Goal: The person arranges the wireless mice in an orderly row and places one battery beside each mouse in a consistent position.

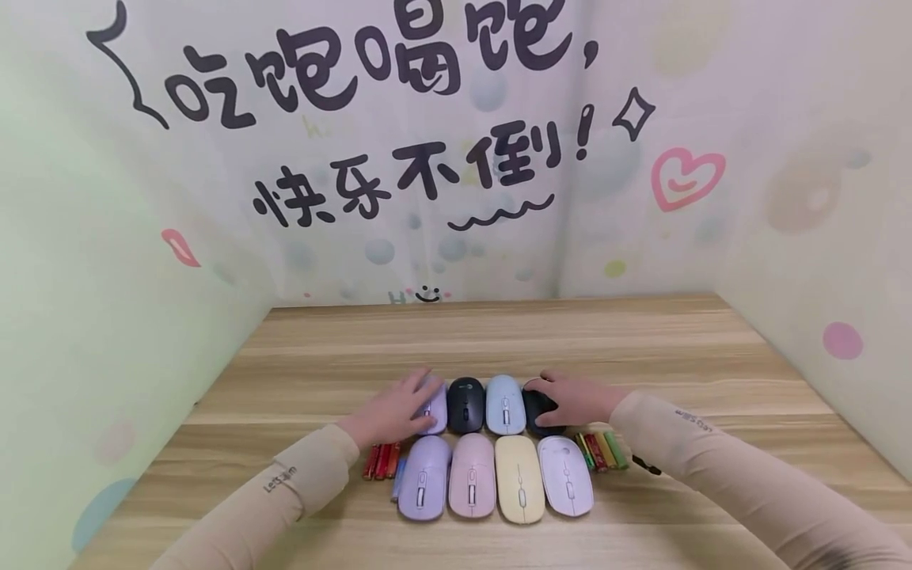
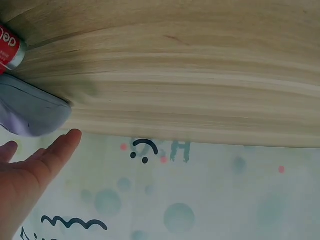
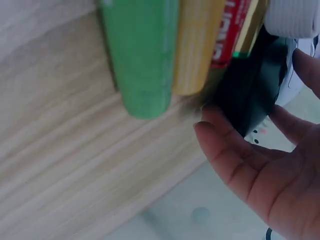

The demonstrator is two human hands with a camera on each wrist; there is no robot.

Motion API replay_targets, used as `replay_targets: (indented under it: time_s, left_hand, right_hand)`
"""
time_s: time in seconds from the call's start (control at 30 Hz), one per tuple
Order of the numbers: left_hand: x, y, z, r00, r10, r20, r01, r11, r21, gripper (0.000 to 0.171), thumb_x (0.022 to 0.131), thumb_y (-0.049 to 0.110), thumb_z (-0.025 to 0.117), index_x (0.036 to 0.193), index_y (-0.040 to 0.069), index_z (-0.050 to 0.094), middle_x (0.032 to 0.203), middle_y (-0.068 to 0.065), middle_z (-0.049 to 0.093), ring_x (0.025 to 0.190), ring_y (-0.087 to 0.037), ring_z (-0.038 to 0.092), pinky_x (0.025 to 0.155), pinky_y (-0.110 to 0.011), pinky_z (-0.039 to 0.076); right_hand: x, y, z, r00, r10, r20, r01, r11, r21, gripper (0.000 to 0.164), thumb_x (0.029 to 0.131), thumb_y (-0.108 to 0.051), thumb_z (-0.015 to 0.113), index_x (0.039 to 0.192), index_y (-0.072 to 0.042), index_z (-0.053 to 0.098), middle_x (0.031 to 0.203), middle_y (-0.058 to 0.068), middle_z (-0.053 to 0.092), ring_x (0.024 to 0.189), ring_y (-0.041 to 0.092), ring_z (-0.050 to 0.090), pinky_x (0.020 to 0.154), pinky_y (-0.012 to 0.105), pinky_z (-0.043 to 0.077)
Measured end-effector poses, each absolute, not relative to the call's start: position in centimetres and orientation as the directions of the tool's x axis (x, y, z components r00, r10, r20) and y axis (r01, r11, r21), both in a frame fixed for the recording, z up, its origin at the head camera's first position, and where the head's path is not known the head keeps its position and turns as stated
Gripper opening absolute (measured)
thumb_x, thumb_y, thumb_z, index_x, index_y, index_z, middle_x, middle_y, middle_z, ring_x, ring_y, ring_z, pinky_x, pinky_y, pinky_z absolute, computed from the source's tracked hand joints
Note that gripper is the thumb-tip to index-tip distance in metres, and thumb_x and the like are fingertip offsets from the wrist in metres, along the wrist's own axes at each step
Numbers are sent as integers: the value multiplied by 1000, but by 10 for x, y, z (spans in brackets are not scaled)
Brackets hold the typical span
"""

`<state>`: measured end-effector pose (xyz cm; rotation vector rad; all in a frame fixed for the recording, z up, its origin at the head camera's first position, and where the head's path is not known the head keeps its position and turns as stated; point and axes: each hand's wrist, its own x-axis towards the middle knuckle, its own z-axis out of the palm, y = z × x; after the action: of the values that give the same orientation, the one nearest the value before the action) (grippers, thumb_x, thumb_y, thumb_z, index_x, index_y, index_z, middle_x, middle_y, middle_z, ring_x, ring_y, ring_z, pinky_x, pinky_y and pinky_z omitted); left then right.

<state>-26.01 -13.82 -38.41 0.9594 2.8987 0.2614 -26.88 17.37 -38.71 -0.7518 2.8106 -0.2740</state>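
Note:
Two rows of computer mice lie side by side on the table. My left hand (image 1: 390, 412) rests at the left end of the back row, its fairly straight fingers over a lavender mouse (image 1: 441, 410). In the left wrist view those fingers extend beside the lavender mouse (image 2: 32, 107). At the row's right end, my right hand (image 1: 580, 398) holds a black mouse (image 1: 531, 405) between thumb and fingers. The right wrist view shows fingers curved around the black mouse (image 3: 250, 85). Between them sit another black mouse (image 1: 466, 408) and a light blue mouse (image 1: 505, 408).
Up front are a lavender mouse (image 1: 424, 479), a pink mouse (image 1: 473, 475), a yellow mouse (image 1: 519, 475) and a white mouse (image 1: 566, 479). Red batteries (image 1: 381, 461) and a blue one lie at left, several coloured batteries (image 1: 604, 451) at right. A printed wall curtain (image 1: 342, 261) borders the wooden table (image 1: 606, 340).

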Motion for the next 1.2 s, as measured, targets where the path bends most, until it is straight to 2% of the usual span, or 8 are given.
replay_targets:
  time_s: [0.17,0.3,0.47,0.73,0.9,1.07,1.2]
  left_hand:
    - [-260,-137,-386,-782,622,-43,607,776,172,59,92,37,52,142,12,33,147,-22,22,131,-40,28,104,-50,28]
    - [-260,-136,-386,-783,620,-52,604,777,178,58,91,37,53,141,11,36,147,-21,25,132,-39,28,105,-50,27]
    - [-260,-134,-386,-795,603,-67,584,790,187,58,91,37,53,140,11,37,147,-20,24,132,-38,28,105,-49,27]
    - [-261,-134,-390,-797,601,-65,580,791,193,58,91,37,53,140,11,37,147,-20,24,132,-39,28,105,-48,28]
    - [-262,-135,-390,-798,599,-63,579,791,196,58,91,37,53,140,11,37,147,-20,24,132,-38,28,105,-48,28]
    - [-262,-135,-390,-794,605,-60,584,786,205,57,91,36,54,140,10,38,147,-21,24,132,-39,28,105,-48,28]
    - [-262,-135,-390,-791,608,-60,587,784,203,57,91,36,53,140,10,37,147,-21,24,132,-39,27,105,-48,28]
  right_hand:
    - [-268,168,-388,-866,-478,-146,-434,865,-253,57,81,-36,67,131,-14,48,135,25,39,117,38,46,94,51,40]
    - [-264,163,-385,-879,-445,-172,-402,885,-234,67,76,-42,70,132,-15,46,135,25,38,115,37,47,92,50,41]
    - [-262,155,-388,-893,-409,-189,-373,907,-196,75,74,-45,71,135,-15,42,133,22,39,107,31,52,87,46,44]
    - [-266,154,-393,-904,-398,-154,-366,909,-196,73,70,-37,72,133,-12,44,123,18,45,89,26,53,77,42,47]
    - [-281,162,-390,-894,-428,-133,-396,894,-211,72,68,-28,70,131,-8,43,113,19,49,82,26,52,72,40,47]
    - [-308,175,-385,-908,-394,-140,-355,903,-242,72,68,-26,68,131,-4,40,120,27,45,89,31,52,77,44,46]
    - [-334,189,-386,-928,-357,-105,-333,922,-199,72,68,-29,67,130,-3,41,122,28,44,88,35,53,77,46,45]
